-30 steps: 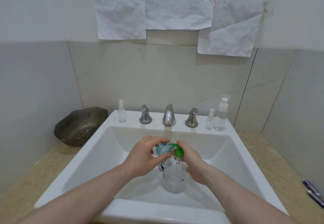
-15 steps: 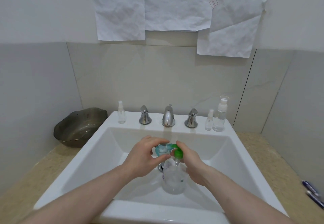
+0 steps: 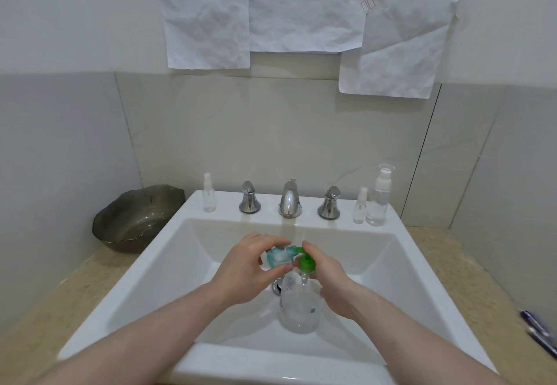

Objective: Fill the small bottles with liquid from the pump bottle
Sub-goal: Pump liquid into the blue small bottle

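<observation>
Over the white sink basin (image 3: 168,267), my left hand (image 3: 247,267) grips a small teal funnel-like piece (image 3: 278,256) held under the green pump spout. My right hand (image 3: 328,279) wraps the neck of the clear pump bottle (image 3: 298,309) with a green pump head (image 3: 306,262); a finger lies on top of the pump. What sits under the teal piece is hidden by my left fingers. Small clear spray bottles stand on the back ledge, one at the left (image 3: 208,193) and one at the right (image 3: 360,205), beside a taller clear pump bottle (image 3: 378,196).
A chrome faucet (image 3: 289,199) with two handles stands at the back of the sink. A dark bowl (image 3: 137,217) sits on the beige counter to the left. Two pens (image 3: 539,335) lie at the right edge. Crumpled paper sheets (image 3: 301,8) hang on the wall.
Both hands and the bottle stay almost in the same place over the basin; only slight shifts of the fingers and the camera show.
</observation>
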### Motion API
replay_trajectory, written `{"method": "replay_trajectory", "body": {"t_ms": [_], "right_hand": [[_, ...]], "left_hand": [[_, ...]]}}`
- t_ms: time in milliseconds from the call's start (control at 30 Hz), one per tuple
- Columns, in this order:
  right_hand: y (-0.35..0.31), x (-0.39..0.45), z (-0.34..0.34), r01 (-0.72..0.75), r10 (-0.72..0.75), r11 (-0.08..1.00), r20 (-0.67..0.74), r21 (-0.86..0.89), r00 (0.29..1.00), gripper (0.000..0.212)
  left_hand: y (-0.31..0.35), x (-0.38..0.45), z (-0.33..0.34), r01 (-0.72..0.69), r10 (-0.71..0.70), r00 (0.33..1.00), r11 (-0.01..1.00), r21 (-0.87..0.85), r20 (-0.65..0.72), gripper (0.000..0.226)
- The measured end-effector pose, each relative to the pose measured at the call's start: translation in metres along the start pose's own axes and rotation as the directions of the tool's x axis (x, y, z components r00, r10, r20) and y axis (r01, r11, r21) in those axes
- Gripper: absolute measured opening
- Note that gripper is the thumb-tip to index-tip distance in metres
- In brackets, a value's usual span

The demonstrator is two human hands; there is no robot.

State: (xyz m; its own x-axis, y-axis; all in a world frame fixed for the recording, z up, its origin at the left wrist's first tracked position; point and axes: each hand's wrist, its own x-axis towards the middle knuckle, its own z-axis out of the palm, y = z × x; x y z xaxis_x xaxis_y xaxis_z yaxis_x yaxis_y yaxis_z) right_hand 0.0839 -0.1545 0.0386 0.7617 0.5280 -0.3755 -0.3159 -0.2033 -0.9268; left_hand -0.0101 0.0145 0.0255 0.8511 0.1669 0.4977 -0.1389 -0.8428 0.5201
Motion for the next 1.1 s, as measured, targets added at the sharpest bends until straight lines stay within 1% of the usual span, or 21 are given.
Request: {"method": "replay_trajectory", "body": {"t_ms": [200,367,667,733,867,1100], "right_hand": [[0.0009,0.0003,-0.0001,0.012,-0.012,1.000,0.000,0.010,1.000,0.050],[-0.0029,-0.0018,-0.0007,0.007,-0.007,1.000,-0.031,0.008,0.999,0.038],[0.0018,0.0010,-0.0005,0.020,-0.020,1.000,0.002,0.006,1.000,0.049],[-0.0006,-0.0008,-0.0003,0.012,-0.012,1.000,0.003,0.003,1.000,0.048],[-0.0017,-0.0010,-0.0012,0.012,-0.012,1.000,-0.022,0.013,1.000,0.038],[0.0010,-0.0009,-0.0005,0.025,-0.025,1.000,0.010,0.017,1.000,0.048]], "left_hand": [[0.0010,0.0008,-0.0011,-0.012,0.011,0.999,1.000,-0.020,-0.033,0.051],[-0.0020,0.0001,0.0008,0.005,-0.005,1.000,1.000,0.001,0.001,0.043],[-0.0011,0.0011,0.0006,0.002,-0.003,1.000,1.000,-0.012,-0.028,0.044],[-0.0016,0.0008,0.0006,-0.002,0.002,1.000,1.000,-0.011,-0.023,0.044],[-0.0034,0.0003,0.0017,-0.010,0.010,1.000,1.000,0.007,0.006,0.043],[-0.0020,0.0018,0.0003,0.006,-0.007,1.000,1.000,-0.010,-0.029,0.045]]}}
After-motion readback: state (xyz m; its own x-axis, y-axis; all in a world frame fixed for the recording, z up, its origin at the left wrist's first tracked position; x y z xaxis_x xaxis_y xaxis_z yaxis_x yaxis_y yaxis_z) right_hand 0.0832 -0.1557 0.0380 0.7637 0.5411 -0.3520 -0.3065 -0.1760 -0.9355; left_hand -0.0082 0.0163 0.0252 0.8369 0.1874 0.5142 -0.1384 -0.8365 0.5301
